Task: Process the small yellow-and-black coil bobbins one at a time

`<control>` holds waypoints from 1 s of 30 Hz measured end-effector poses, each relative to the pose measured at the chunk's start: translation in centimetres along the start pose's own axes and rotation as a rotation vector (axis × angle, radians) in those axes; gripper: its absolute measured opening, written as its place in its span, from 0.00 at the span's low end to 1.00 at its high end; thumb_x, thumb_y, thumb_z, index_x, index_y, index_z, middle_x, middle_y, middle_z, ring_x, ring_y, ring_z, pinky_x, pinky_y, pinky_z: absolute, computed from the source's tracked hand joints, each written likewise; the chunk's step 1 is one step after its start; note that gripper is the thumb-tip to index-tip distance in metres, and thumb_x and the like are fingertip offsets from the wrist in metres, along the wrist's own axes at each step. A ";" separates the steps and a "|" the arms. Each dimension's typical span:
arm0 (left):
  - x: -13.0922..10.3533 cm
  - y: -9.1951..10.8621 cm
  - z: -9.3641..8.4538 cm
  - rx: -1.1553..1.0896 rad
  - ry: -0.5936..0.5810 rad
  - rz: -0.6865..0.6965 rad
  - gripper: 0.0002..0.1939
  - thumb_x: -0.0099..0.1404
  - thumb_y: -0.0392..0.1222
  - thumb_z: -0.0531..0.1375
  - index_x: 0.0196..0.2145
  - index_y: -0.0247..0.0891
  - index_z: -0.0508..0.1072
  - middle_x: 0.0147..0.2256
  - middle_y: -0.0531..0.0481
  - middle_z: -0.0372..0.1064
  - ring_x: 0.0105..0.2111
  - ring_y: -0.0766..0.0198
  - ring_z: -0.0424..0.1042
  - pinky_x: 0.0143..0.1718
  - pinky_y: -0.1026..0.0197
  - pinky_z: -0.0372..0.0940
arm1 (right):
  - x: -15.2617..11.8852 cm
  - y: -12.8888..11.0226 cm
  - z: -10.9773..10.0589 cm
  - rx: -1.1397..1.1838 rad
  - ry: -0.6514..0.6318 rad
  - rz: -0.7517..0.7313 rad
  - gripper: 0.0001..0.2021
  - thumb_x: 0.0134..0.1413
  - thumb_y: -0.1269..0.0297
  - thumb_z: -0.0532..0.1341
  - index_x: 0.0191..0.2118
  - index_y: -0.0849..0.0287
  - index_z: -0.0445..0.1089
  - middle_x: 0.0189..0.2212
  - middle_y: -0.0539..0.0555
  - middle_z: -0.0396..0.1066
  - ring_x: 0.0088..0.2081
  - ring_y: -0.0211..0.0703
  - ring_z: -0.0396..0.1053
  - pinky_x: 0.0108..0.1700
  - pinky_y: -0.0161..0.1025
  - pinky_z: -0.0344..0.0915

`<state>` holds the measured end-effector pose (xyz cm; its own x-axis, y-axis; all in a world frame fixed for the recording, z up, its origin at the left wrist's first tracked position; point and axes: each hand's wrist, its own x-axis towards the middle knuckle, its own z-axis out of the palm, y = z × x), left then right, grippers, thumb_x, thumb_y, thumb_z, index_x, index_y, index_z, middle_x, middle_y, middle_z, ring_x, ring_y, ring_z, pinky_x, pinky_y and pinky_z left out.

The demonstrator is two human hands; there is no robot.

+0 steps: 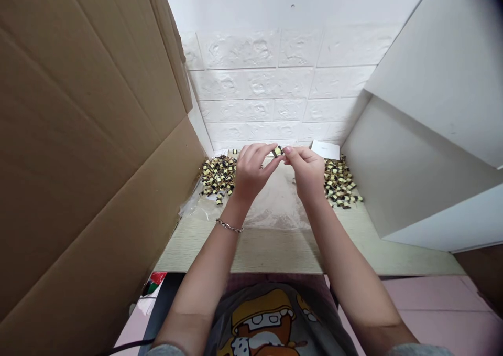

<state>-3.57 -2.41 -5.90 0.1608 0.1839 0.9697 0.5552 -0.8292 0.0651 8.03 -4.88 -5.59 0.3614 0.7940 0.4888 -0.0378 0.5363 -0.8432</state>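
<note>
Yellow-and-black small component (pixel 278 151), held up between the hands, above the far part of the pale wood-grain table (pixel 275 251). Left hand (pixel 251 170): thumb and forefinger pinch its body. Right hand (pixel 308 173): thumb and fingertip close on its other end. Handling of this one piece appears under way, not complete; exact change to it too small to read. Beneath: clear plastic sheet (pixel 275 201). Outward: loose left heap (pixel 218 175) and loose right heap (pixel 341 183), both of similar pieces, many in each. Finished versus unfinished heap: cannot tell; overall progress undetermined. White card (pixel 326 150) beside right heap.
</note>
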 end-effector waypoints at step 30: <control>0.4 -0.3 -0.2 -0.207 -0.136 -0.144 0.11 0.56 0.41 0.57 0.38 0.35 0.70 0.34 0.48 0.64 0.36 0.67 0.64 0.39 0.64 0.62 | 0.7 -0.3 -1.9 -0.732 0.048 -0.624 0.11 0.55 0.66 0.50 0.25 0.59 0.64 0.24 0.51 0.65 0.31 0.39 0.63 0.34 0.37 0.58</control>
<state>-3.83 -2.13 -5.47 0.2079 0.3655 0.9073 0.4038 -0.8769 0.2607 10.03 -5.03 -5.36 0.1582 0.4045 0.9008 0.7591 0.5336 -0.3729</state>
